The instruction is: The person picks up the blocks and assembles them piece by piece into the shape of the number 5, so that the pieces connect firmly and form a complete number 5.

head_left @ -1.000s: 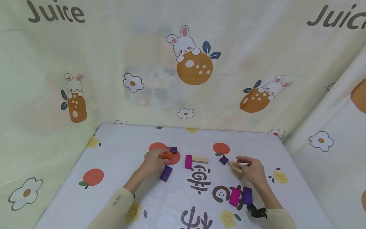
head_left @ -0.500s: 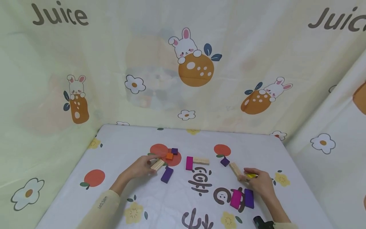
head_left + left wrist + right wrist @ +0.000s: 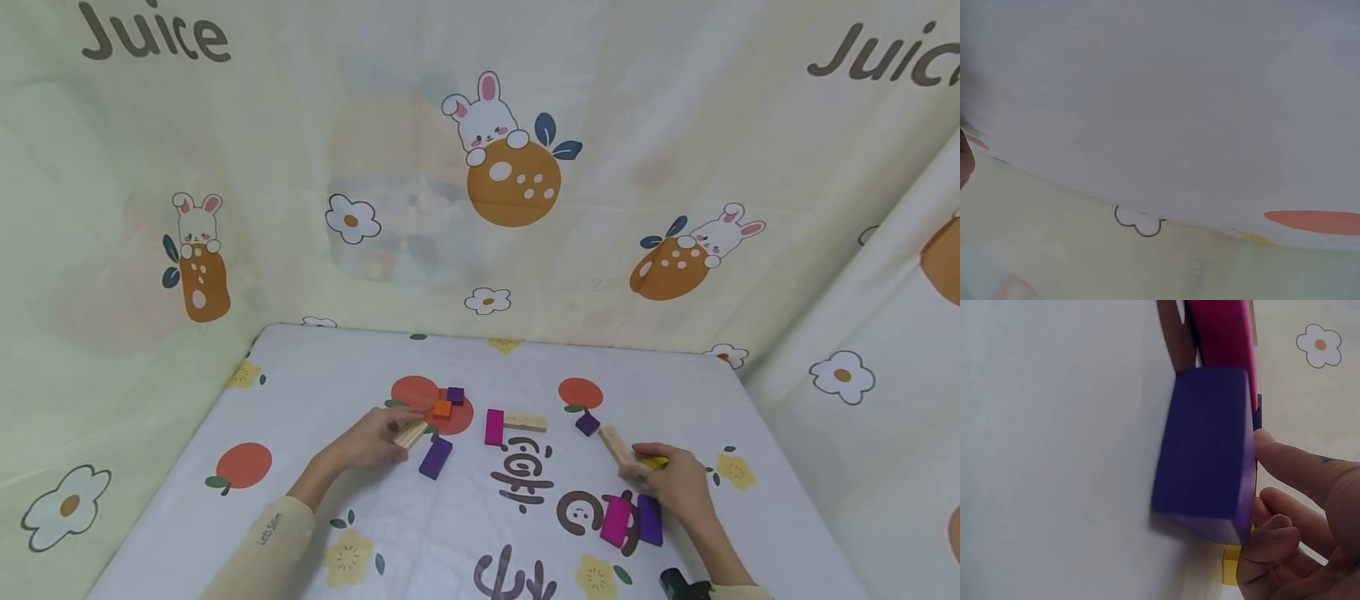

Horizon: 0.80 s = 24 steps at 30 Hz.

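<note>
Left hand [image 3: 367,437]: thumb and fingers pinch a bare-wood block [image 3: 411,433], which points forward-right from the fingertips. Can't tell if it's one piece or two stacked. Left wrist cam doesn't show the grip, just tablecloth [image 3: 1147,106] and a bit of finger at the edge.

Just past the left fingertips: orange cube [image 3: 442,409], with a dark purple cube [image 3: 455,396] close behind it. Purple block [image 3: 436,458] lies near, to the right of the left hand.

Between the hands: magenta block [image 3: 494,427] set against the end of a second wood block [image 3: 525,422].

Right hand [image 3: 681,483]: fingers curled at the near end of a third wood block [image 3: 615,444], yellow block [image 3: 657,462] showing between thumb and index. Can't tell which, if either, it grips. Purple diamond-turned cube [image 3: 587,424] sits just off that wood block's far end, ahead-left of the hand.

Wearer's side of the right hand: magenta slab [image 3: 616,521] and violet slab [image 3: 1204,444], side by side. Black item [image 3: 682,585] by the right sleeve [image 3: 738,592].
</note>
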### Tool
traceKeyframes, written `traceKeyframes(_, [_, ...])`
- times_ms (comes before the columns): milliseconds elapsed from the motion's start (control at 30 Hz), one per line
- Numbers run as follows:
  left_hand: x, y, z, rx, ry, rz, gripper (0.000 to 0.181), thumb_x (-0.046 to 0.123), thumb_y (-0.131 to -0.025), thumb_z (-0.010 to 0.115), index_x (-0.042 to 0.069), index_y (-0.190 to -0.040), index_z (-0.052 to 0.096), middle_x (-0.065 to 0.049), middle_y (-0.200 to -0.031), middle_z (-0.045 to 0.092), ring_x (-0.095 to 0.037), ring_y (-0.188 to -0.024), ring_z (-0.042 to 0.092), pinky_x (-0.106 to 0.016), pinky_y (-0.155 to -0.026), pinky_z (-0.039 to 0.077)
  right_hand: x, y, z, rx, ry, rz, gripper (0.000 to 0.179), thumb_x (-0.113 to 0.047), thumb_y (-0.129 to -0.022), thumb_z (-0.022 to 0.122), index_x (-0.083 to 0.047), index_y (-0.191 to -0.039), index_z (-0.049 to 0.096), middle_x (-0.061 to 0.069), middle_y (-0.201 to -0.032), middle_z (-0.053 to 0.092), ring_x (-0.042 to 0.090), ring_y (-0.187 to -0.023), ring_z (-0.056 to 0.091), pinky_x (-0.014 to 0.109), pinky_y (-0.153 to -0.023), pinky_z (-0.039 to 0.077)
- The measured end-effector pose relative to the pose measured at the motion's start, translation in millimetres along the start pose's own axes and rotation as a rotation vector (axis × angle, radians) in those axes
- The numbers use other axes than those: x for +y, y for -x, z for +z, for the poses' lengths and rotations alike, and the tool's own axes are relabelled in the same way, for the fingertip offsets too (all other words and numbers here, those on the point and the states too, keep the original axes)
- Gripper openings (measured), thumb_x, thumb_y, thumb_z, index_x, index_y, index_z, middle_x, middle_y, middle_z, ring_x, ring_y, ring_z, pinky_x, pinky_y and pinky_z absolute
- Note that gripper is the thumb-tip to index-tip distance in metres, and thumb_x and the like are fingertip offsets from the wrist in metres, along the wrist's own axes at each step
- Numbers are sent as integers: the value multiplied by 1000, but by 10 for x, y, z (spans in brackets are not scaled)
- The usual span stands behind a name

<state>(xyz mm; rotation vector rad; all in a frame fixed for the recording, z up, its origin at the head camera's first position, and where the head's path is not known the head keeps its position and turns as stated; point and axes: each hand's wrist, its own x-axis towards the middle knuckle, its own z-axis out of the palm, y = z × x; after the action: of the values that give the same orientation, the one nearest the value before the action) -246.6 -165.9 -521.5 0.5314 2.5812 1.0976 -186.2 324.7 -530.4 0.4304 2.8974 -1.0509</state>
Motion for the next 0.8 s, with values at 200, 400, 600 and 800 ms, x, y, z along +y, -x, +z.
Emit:
traceKeyframes(200, [5, 22, 10, 22, 3, -33, 67, 0, -85, 84, 16, -148, 64, -11, -142, 64, -24, -112, 56, -41, -97, 54, -39, -14, 15, -20, 60, -26, 57, -31, -89, 87, -1, -134, 70, 32, -141, 63, 40, -112, 58, 49, -91, 51])
traceKeyframes(400, [19, 21, 22, 67, -14, -11, 67, -3, -85, 83, 9, -147, 63, -17, -149, 60, -23, -109, 59, -39, -95, 55, -123, -9, -8, -28, 101, -47, 53, -28, -89, 86, 2, -131, 71, 31, -132, 67, 35, -102, 59, 41, -81, 51])
traceKeyframes(600, [42, 15, 25, 101, -13, -26, 66, -4, -82, 85, 5, -144, 65, -18, -152, 59, -22, -107, 61, -40, -94, 56, -133, -15, -4, -27, 90, -27, 52, -27, -89, 86, 4, -129, 72, 30, -126, 71, 28, -93, 58, 29, -69, 41])
traceKeyframes(800, [25, 39, 56, 123, 19, -30, 64, -6, -82, 84, 3, -142, 65, -18, -154, 57, -23, -109, 64, -41, -93, 60, -105, -14, 25, -25, 80, -4, 51, -28, -91, 85, 3, -130, 72, 28, -124, 72, 27, -91, 58, 30, -68, 41])
